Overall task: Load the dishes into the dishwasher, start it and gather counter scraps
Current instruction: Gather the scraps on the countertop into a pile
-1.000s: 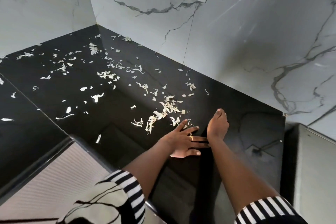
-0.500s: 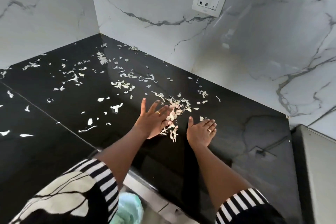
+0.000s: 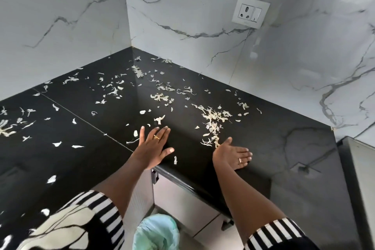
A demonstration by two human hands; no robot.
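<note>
From the head camera, the scrap-gathering step looks to be in hand. Pale scraps (image 3: 213,122) lie strewn over the black counter (image 3: 267,128), thickest just beyond the right hand (image 3: 233,154), which is open and empty, resting on its edge. The left hand (image 3: 152,146) lies flat and empty. The next move probably calls for raking them toward the lined bin (image 3: 156,233) below.

Head-worn view, steeply down onto corner countertop (image 3: 274,138)

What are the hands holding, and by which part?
Nothing: the left hand and the right hand are open, fingers straight, at the edge of the glossy black stone counter.
</note>
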